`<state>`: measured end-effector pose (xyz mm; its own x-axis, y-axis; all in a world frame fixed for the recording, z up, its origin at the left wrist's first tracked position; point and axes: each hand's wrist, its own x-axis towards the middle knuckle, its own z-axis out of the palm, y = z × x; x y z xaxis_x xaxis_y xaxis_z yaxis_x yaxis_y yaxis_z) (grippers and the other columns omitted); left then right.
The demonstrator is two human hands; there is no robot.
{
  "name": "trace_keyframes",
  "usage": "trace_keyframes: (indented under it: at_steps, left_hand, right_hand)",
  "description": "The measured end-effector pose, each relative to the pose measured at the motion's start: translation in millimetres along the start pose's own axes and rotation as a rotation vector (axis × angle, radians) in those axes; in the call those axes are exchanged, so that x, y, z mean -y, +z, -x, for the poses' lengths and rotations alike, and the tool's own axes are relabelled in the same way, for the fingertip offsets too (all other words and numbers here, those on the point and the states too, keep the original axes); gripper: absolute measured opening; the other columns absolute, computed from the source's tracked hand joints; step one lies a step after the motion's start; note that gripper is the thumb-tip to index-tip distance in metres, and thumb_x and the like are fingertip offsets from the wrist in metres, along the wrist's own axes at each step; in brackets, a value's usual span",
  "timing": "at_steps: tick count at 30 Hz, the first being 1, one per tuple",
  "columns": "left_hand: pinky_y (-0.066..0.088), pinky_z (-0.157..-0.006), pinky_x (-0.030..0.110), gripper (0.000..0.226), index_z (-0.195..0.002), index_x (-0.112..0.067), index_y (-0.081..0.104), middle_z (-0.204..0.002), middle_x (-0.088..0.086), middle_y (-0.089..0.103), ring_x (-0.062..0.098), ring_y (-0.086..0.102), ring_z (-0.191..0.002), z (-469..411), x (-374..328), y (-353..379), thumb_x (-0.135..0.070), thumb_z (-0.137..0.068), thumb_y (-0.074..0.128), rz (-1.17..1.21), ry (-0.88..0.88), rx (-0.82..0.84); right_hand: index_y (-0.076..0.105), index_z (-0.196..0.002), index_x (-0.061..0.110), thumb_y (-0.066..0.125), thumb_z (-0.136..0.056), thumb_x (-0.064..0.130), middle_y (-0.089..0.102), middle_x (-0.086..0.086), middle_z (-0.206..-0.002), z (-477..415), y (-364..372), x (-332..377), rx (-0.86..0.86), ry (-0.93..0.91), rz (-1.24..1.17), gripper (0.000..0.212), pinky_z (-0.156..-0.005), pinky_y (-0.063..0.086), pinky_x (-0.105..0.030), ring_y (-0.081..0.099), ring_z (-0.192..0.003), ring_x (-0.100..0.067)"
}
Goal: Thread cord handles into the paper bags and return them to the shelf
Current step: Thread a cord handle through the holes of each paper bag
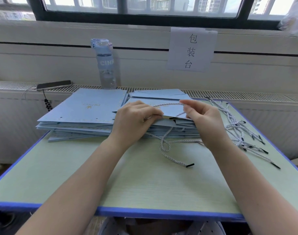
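Atop bag stack (168, 110), cord (167, 104) arched left-right

Two stacks of blue paper bags, left stack (84, 109) and right stack (160, 94); one bottle (106, 65); one phone (54, 85); one paper sign (190, 50); a heap of cords (238, 131) too tangled to count; one worktop (145, 184)

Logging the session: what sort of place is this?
Likely a packing station: the wall sign reads 包装台 (packing table), flat paper bags are stacked, and loose cord handles lie beside them.
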<state>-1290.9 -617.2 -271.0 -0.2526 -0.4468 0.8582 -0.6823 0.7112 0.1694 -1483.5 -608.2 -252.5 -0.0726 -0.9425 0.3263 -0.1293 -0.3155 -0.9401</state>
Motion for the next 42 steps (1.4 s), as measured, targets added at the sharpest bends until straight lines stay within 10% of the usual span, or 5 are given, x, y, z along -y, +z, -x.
trace_keyframes:
  at_steps: [10, 18, 26, 33, 42]
  left_hand:
    - [0.053, -0.065, 0.026, 0.034, -0.110, -0.025, 0.058, -0.112, -0.012, 0.055, 0.007, 0.061, -0.070, -2, -4, -3, -0.037, -0.080, 0.071, 0.171, -0.100, -0.016]
    - [0.048, -0.069, 0.017, 0.019, -0.105, -0.021, 0.067, -0.080, -0.010, 0.063, 0.000, 0.056, -0.072, -1, 16, -10, -0.022, -0.086, 0.067, 0.083, -0.589, 0.227]
    - [0.039, -0.069, 0.013, 0.014, -0.095, -0.017, 0.067, -0.084, -0.002, 0.065, 0.012, 0.055, -0.066, -4, 17, -12, -0.012, -0.082, 0.070, -0.008, -0.610, 0.042]
    - [0.040, -0.075, 0.028, 0.046, -0.113, -0.037, 0.056, -0.105, -0.016, 0.054, 0.006, 0.047, -0.092, 0, 2, -9, -0.062, -0.075, 0.063, -0.057, -0.541, 0.373]
    - [0.044, -0.077, 0.029, 0.035, -0.108, -0.028, 0.061, -0.096, -0.010, 0.059, 0.015, 0.054, -0.086, 0, 11, -7, -0.045, -0.079, 0.069, -0.044, -0.644, 0.331]
  right_hand:
    - [0.067, -0.088, 0.027, 0.059, -0.091, 0.010, 0.060, 0.005, -0.079, -4, -2, -5, -0.123, 0.006, -0.012, 0.019, -0.063, 0.046, -0.015, 0.053, -0.056, 0.000]
    - [0.064, -0.097, 0.028, 0.064, -0.084, 0.016, 0.064, 0.005, -0.074, -3, 0, -12, -0.116, -0.039, 0.377, 0.018, -0.071, 0.047, -0.026, 0.063, -0.070, -0.019]
    - [0.063, -0.110, 0.020, 0.060, -0.081, 0.015, 0.053, 0.010, -0.059, -3, -5, -14, -0.142, -0.025, 0.638, 0.029, -0.055, 0.026, -0.020, 0.047, -0.062, 0.002]
    - [0.059, -0.113, 0.018, 0.058, -0.083, 0.011, 0.056, 0.013, -0.065, -5, -7, -13, -0.194, -0.061, 0.556, 0.031, -0.060, 0.027, -0.018, 0.048, -0.064, 0.000]
    - [0.049, -0.095, 0.024, 0.048, -0.086, 0.011, 0.055, 0.003, -0.070, -15, -12, -18, -0.314, 0.105, 0.142, 0.016, -0.052, 0.036, -0.027, 0.044, -0.049, -0.012]
